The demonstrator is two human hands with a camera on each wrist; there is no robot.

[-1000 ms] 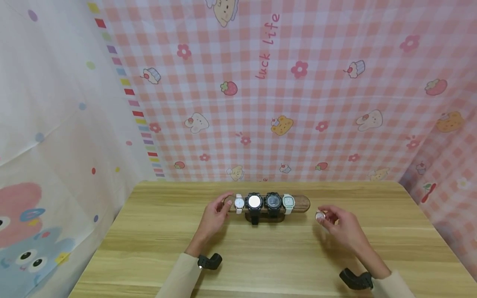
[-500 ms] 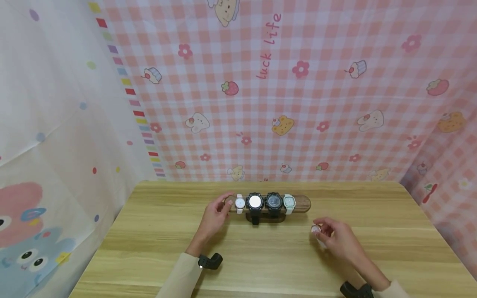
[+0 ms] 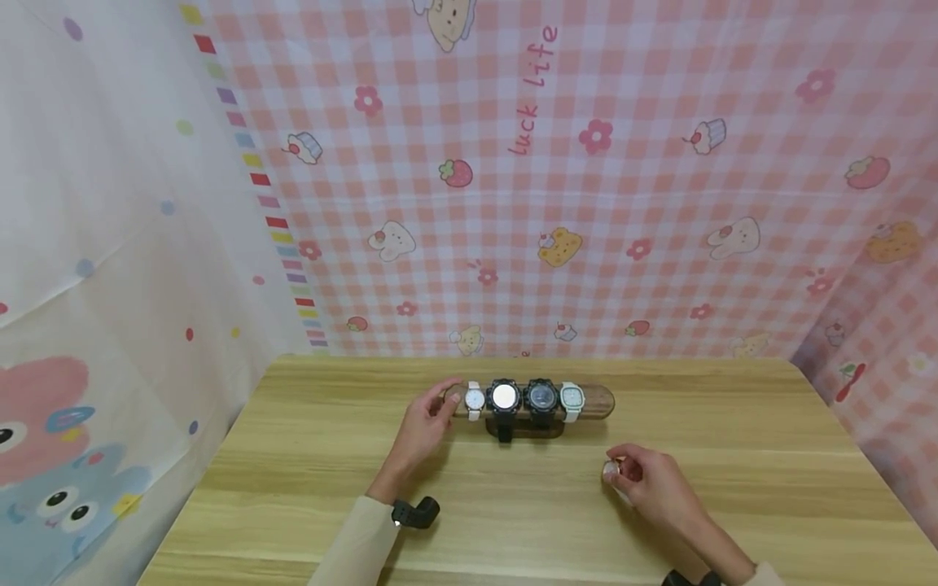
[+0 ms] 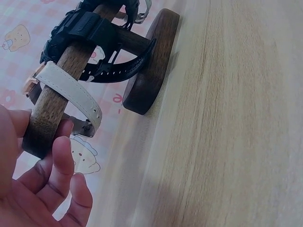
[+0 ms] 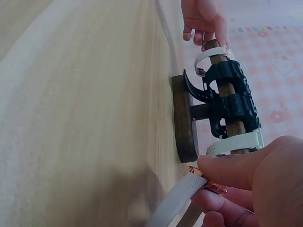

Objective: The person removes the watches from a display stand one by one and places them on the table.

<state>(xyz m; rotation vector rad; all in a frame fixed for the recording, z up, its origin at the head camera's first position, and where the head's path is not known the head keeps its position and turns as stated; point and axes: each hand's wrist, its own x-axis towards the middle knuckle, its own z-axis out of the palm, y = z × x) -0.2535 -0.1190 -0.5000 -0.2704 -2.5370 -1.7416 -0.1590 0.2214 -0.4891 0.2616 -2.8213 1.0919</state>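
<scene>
A dark wooden watch stand (image 3: 601, 401) holds several watches on its bar. My left hand (image 3: 423, 425) grips the bar's left end, thumb and fingers around the wood in the left wrist view. Beside it sits a white-strapped watch (image 3: 475, 399), then a black watch with a bright face (image 3: 504, 396), a second black watch (image 3: 541, 396) and a pale green square-faced watch (image 3: 572, 397). To the right and nearer me, my right hand (image 3: 655, 491) pinches a rose-gold watch (image 3: 611, 471) by its case. Its pale strap (image 5: 176, 201) hangs down in the right wrist view.
The wood-grain table (image 3: 513, 505) spreads around the stand. A pink checked curtain (image 3: 484, 203) hangs behind its back edge, and a white printed curtain (image 3: 132, 285) is on the left. The stand's base (image 5: 185, 127) rests on the tabletop.
My right hand has moved toward me and slightly left with the rose-gold watch, away from the stand's right end. My left hand keeps its hold on the stand.
</scene>
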